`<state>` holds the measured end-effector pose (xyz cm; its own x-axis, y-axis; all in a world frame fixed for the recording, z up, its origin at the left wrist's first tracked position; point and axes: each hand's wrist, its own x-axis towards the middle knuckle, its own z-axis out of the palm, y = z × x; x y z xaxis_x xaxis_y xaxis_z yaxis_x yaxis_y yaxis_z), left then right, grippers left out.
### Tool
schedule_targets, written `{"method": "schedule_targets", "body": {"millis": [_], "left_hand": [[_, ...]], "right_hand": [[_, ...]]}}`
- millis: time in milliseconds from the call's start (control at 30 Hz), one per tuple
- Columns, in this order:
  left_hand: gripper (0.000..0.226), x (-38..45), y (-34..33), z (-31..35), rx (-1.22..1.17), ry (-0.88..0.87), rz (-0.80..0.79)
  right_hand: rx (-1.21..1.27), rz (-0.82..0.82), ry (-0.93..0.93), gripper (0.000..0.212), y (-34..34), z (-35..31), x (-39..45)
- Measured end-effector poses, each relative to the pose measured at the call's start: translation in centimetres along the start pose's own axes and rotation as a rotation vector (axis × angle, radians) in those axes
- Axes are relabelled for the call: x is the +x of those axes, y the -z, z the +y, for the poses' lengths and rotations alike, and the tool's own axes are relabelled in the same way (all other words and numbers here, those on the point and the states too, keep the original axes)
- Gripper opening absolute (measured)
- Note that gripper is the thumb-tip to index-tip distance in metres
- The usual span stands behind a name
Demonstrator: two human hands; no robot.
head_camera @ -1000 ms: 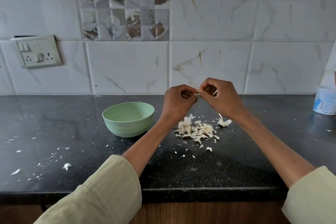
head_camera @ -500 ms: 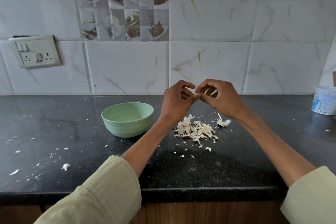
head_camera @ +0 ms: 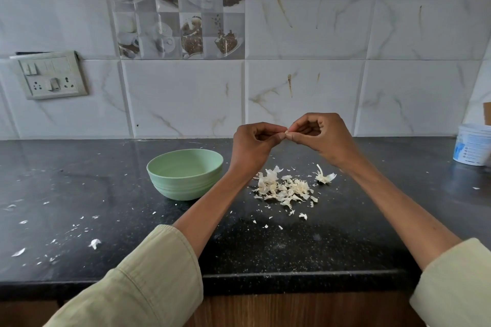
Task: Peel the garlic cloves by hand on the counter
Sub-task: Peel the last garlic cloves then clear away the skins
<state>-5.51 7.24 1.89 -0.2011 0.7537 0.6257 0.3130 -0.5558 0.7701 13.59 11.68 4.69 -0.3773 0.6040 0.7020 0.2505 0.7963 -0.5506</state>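
two hands are raised over the counter (head_camera: 79, 180): one left hand (head_camera: 252, 146) and one right hand (head_camera: 322, 138), pinching one small pale piece, the garlic clove (head_camera: 286, 131), between their tips. one green bowl (head_camera: 185, 177) stands on the counter. one main pile of peels (head_camera: 283, 190) lies just right of the bowl, with one separate larger husk piece (head_camera: 324, 176) beside it. loose flakes across the counter are too many and too small to count. one white tub (head_camera: 471, 144) stands at the far right. one switch plate (head_camera: 50, 75) is on the wall. two pale sleeves show, one per arm.
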Motion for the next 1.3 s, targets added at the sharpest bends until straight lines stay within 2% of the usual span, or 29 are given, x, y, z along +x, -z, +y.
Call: {"method": "schedule_targets", "body": {"millis": [167,367,600,900,1000,1100,1200,1300], "left_hand": [[0.014,0.1,0.1,0.1,-0.014,-0.021,-0.036],[0.013,0.1,0.3,0.3,-0.005,-0.048,-0.069],[0.011,0.0,0.4,0.4,0.060,-0.073,-0.068],[0.013,-0.1,-0.4,0.3,-0.012,0.007,-0.067],[0.014,-0.2,-0.5,0.4,-0.088,0.077,-0.072],[0.018,-0.8,-0.8,0.4,0.002,0.053,-0.152],[0.025,-1.6,-1.5,0.4,0.120,-0.053,-0.223],[0.028,-1.6,-1.5,0.4,0.151,-0.069,-0.194]], "right_hand": [[0.151,-0.021,-0.062,0.020,0.3,0.1,0.1],[0.195,-0.057,-0.077,0.015,0.2,0.0,0.1],[0.145,-0.093,-0.042,0.009,0.2,-0.1,0.0],[0.136,-0.075,-0.061,0.005,-0.4,0.1,0.3],[0.161,-0.018,-0.128,0.020,-0.4,0.2,0.5],[0.005,-0.043,-0.093,0.039,-0.6,0.3,0.2],[-0.068,-0.106,-0.042,0.031,-1.2,0.3,-0.1],[-0.084,-0.143,-0.024,0.015,-1.4,0.5,-0.1]]}}
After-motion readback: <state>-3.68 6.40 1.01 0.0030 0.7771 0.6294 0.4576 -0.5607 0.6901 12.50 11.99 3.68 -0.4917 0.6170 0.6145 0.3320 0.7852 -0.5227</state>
